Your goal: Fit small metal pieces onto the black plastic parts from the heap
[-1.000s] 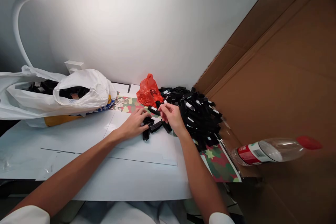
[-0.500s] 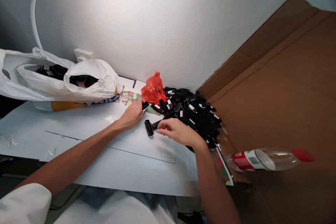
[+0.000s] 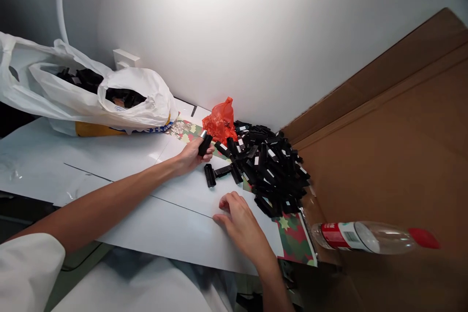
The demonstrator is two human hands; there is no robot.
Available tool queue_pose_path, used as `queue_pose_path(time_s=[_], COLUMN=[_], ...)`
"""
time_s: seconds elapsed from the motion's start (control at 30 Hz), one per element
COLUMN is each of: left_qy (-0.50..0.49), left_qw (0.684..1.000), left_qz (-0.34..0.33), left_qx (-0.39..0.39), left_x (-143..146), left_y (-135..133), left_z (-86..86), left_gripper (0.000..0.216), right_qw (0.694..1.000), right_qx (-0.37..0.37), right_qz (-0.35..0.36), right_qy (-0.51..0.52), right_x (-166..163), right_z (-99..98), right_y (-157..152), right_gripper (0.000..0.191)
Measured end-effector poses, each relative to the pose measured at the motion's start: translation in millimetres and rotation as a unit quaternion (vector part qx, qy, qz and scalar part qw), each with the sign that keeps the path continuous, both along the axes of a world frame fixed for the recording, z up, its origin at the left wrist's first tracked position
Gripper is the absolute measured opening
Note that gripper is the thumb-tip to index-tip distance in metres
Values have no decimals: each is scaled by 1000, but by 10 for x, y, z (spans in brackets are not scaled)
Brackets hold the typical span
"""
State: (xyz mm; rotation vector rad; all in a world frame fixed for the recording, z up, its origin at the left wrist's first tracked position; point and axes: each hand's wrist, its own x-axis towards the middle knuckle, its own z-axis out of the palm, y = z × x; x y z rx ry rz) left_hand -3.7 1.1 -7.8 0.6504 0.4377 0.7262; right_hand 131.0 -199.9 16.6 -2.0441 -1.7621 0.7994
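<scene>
My left hand [image 3: 192, 154] is closed round a small black plastic piece [image 3: 204, 144] with a metal tip, held just above the white sheet [image 3: 120, 156]. A big heap of the same black pieces [image 3: 268, 163] lies to its right, and two loose black pieces [image 3: 215, 173] rest on the sheet in front of the heap. My right hand [image 3: 239, 222] rests on the white sheet nearer to me, fingers curled loosely, with nothing visible in it. A small pile of tiny metal bits [image 3: 178, 128] lies behind my left hand.
A white plastic bag [image 3: 91, 100] with black pieces inside lies at the back left. A crumpled orange bag [image 3: 219, 122] sits by the heap. A large cardboard sheet [image 3: 383, 156] leans on the right, with a clear bottle [image 3: 369, 236] lying against it. A lamp arm [image 3: 60, 0] rises at the left.
My left hand picked up a black piece and raised it. My right hand drew back from the heap toward me and settled on the sheet. The view shifted down and right.
</scene>
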Motion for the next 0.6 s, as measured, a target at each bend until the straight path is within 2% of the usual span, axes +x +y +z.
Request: queue_pose_path(time_s=[0.23, 0.37, 0.47, 0.6], left_qy=[60, 53, 41, 53], left_qw=[998, 998, 999, 997], left_qz=[29, 20, 18, 8], left_qx=[-2, -4, -24, -61], left_x=[40, 35, 19, 10], left_y=[-23, -16, 8, 21], left_z=[35, 31, 14, 35], left_gripper=[37, 39, 36, 31], right_qw=[999, 997, 993, 990], right_qx=[30, 77, 117, 139], right_qz=[14, 1, 5, 17], right_qy=[-6, 17, 14, -9], right_x=[-56, -59, -54, -12], right_z=[-39, -111, -198, -260], right_y=[-71, -124, -125, -60], right_gripper=[20, 12, 22, 22])
